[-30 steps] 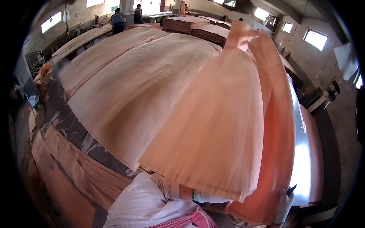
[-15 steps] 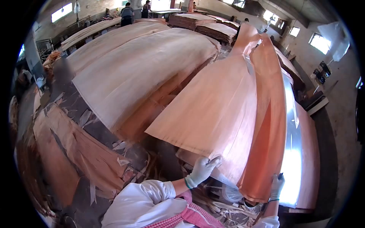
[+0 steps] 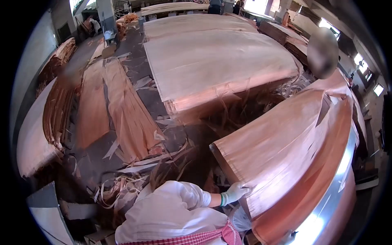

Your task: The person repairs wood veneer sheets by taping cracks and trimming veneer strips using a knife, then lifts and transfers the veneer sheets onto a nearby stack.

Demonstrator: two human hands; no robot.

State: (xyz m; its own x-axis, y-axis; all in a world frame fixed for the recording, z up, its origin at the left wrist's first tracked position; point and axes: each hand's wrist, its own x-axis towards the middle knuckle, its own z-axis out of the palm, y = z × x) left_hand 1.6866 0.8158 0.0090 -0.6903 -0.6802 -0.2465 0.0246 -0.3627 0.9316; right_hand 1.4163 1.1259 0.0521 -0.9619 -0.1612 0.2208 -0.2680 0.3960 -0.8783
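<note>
My left hand [image 3: 234,193], in a white glove with a green cuff, is closed on the near edge of a large, thin wood veneer sheet [image 3: 281,151]. The sheet slopes away to the upper right, with creases and a split near its far end. A darker orange veneer sheet [image 3: 302,188] lies alongside it to the right. Beyond that runs a shiny metal strip [image 3: 341,171]. My right hand is out of sight; only a small dark object [image 3: 292,234] shows at the bottom, on the metal strip.
A broad veneer stack [image 3: 220,53] stands ahead. Torn veneer pieces [image 3: 126,110] and scraps [image 3: 122,192] litter the floor on the left. Another veneer stack [image 3: 59,110] is at far left. A clear plastic bag [image 3: 241,218] sits below my left hand. A person [image 3: 215,6] stands at the back.
My view has swung left. My left hand still grips the sheet's near edge. My gloved right hand, earlier beside the orange sheet with a small dark-blue item, has left the view.
</note>
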